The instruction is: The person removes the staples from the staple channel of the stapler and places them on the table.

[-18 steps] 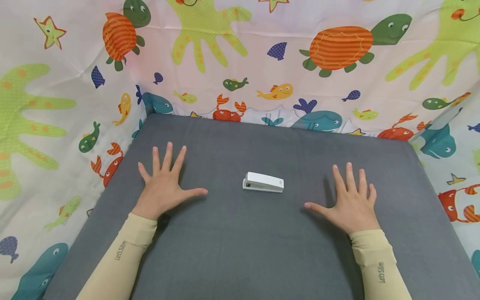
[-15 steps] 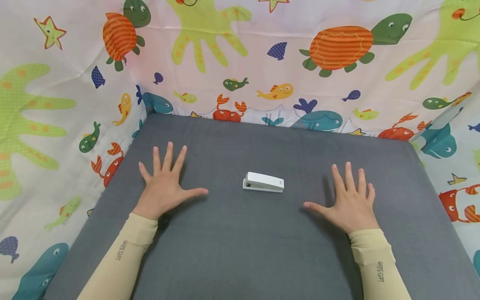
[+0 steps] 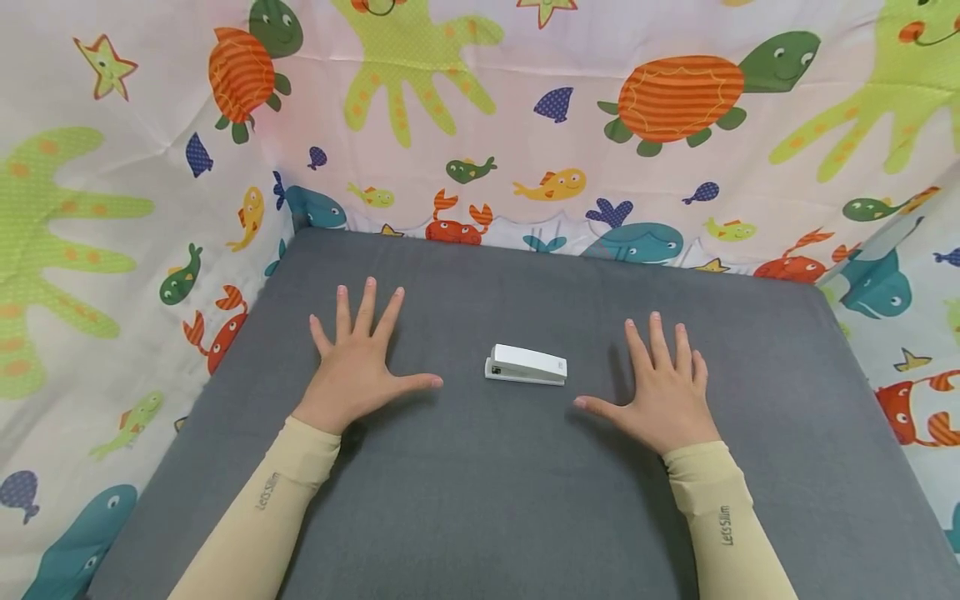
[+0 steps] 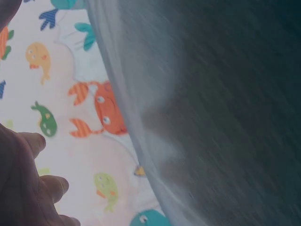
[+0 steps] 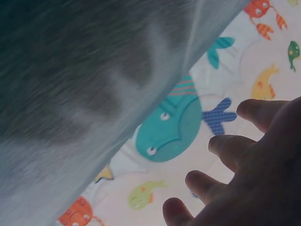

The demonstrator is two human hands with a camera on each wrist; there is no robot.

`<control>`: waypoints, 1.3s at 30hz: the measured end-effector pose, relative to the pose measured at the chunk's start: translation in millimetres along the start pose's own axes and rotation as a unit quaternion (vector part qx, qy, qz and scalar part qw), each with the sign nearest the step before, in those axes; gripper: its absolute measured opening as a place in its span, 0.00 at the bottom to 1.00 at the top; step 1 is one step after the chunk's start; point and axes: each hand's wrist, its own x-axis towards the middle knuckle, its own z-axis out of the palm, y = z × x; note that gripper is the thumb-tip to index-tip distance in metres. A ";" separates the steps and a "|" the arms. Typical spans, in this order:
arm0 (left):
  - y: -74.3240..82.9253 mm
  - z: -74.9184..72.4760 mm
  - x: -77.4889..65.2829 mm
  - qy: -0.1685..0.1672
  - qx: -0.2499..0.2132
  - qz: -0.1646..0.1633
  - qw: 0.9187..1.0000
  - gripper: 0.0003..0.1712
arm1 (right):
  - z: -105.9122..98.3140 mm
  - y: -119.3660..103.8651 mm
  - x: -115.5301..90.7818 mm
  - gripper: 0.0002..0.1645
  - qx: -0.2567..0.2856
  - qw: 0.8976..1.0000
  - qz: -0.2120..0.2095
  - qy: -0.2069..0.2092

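Note:
A white stapler point(image 3: 527, 365) lies on the grey table near the middle of the head view, its long side running left to right. To its left is my left hand point(image 3: 356, 371), fingers spread and thumb pointing toward the stapler. My right hand point(image 3: 663, 396) is on the other side, also spread, its thumb tip a short way from the stapler's right end. Neither hand touches the stapler. In the left wrist view only a few fingertips point(image 4: 54, 187) show at the lower left; the right wrist view shows spread fingers point(image 5: 235, 148) at the lower right. The stapler appears in neither wrist view.
The grey cloth-covered table point(image 3: 480, 508) reaches back to a white curtain point(image 3: 420, 179) printed with sea animals. More of this curtain stands along the left and right sides of the table.
Both hands have moved inward toward the stapler, the left one to the right and the right one to the left, and slightly forward. The stapler has stayed put.

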 end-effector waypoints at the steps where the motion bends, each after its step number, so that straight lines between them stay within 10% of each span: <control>1: 3.7 0.3 1.3 0.000 -0.002 0.005 1.000 0.82 | -0.3 -3.7 1.8 0.86 0.000 1.000 -0.003 0.001; 22: 73.6 6.5 25.8 -0.036 -0.046 0.141 0.988 0.77 | 3.9 -71.2 29.6 0.76 0.019 0.997 -0.080 0.000; 39: 95.8 26.0 27.9 -0.061 -0.143 0.156 0.975 0.42 | 12.9 -105.9 37.4 0.49 0.035 0.986 -0.165 0.005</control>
